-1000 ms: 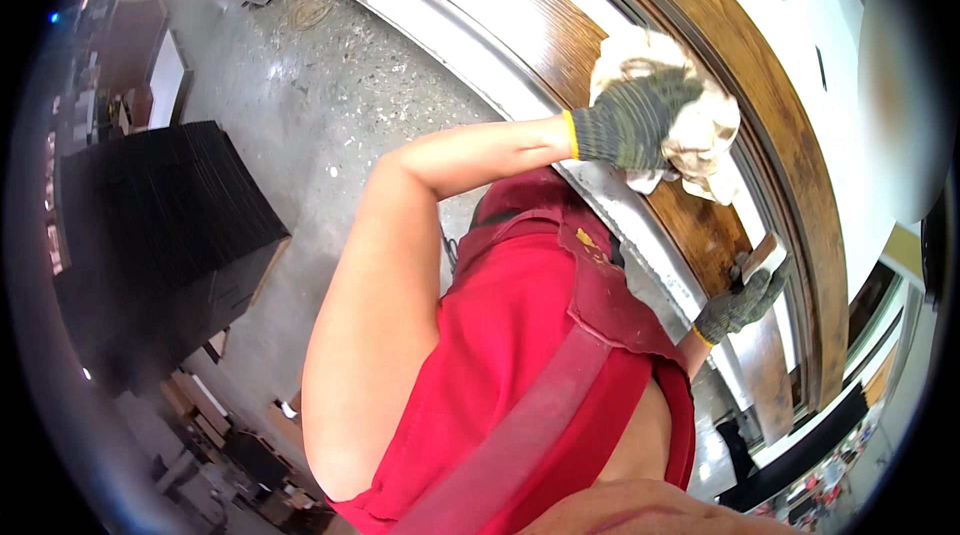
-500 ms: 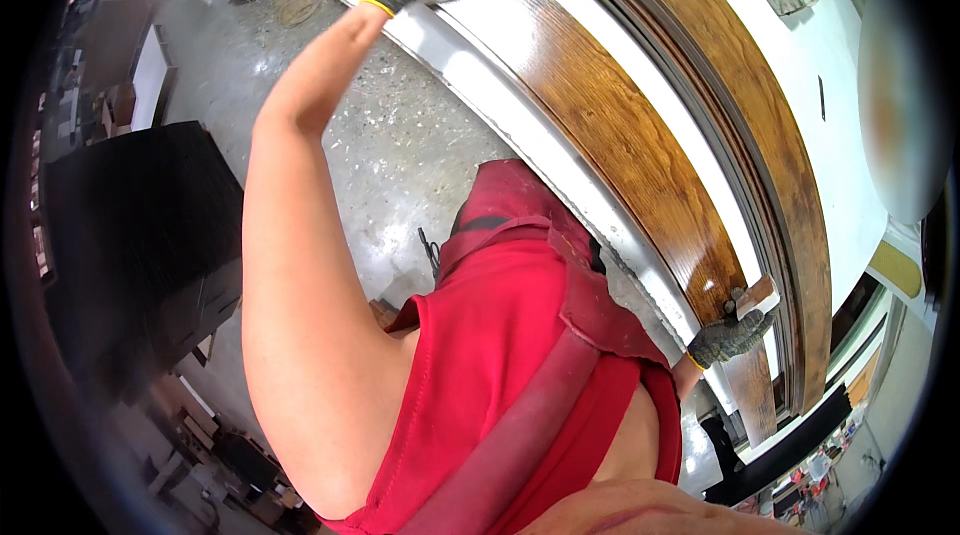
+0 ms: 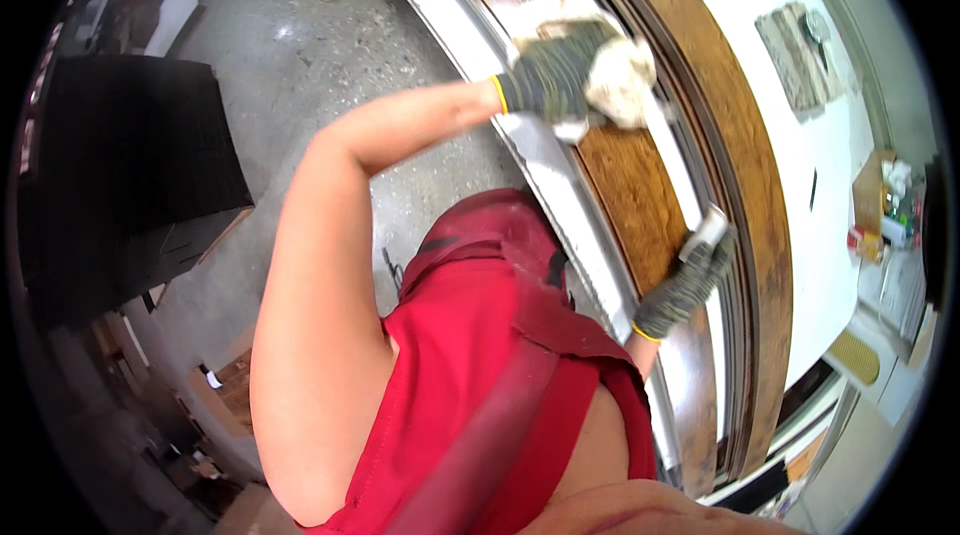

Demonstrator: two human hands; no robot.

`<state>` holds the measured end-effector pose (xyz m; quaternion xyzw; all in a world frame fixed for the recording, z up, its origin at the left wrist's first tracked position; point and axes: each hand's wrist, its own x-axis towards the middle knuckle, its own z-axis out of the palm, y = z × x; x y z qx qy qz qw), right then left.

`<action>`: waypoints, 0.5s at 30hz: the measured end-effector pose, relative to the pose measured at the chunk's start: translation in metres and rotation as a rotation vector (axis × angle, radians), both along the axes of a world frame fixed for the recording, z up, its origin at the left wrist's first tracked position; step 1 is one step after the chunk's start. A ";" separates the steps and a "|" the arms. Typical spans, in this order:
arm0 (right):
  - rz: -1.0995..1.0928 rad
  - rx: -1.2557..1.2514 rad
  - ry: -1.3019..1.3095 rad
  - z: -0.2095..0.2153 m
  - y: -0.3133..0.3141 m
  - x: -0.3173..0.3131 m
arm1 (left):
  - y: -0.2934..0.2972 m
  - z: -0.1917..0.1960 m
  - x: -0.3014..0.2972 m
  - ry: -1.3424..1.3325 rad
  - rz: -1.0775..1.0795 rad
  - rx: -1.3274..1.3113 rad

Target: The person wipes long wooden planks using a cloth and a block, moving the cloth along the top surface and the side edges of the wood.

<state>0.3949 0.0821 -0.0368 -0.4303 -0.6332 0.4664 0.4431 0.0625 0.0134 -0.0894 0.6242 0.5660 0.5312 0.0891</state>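
The biggest thing here is the long white bench (image 3: 790, 170), and two long brown boards run along it. The near board (image 3: 630, 197) is on the person's side, and the far board (image 3: 755, 175) is past some thin dark strips (image 3: 717, 170). It looks like the near board is getting a rub, and I think long, even rubs along the lines in the wood would work best. A light, steady push should be enough, going right out to both edges so no streaks stay. Next in size is the pale cloth (image 3: 622, 85), all bunched up over the near board, with one side reaching toward the dark strips. The left hand (image 3: 560, 70), in a dark stripy glove, has hold of it, and cloth pokes out around the fingers. The fingertips are hidden in its folds, so I cannot tell how tightly they curl. The right hand (image 3: 688, 290), in the same kind of glove, is farther down the board, with its fingers bent around a small pale block (image 3: 706, 231). The block sticks out past them. I cannot tell if it touches the wood or the strips.
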 end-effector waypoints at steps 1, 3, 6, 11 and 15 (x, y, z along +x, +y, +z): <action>0.107 0.083 0.010 0.000 -0.006 -0.025 | 0.004 -0.006 0.013 0.230 0.150 -0.055; 0.156 0.129 -0.038 -0.002 -0.012 -0.062 | 0.003 0.021 0.022 0.410 0.176 -0.294; 0.165 0.101 -0.021 -0.004 -0.010 -0.072 | 0.002 0.024 0.006 0.388 0.177 -0.232; 0.141 0.102 -0.136 -0.004 -0.013 -0.061 | -0.025 0.004 -0.122 -0.038 0.200 -0.399; 0.003 0.134 -0.084 -0.012 -0.010 -0.053 | -0.025 -0.002 -0.246 0.574 0.449 -0.256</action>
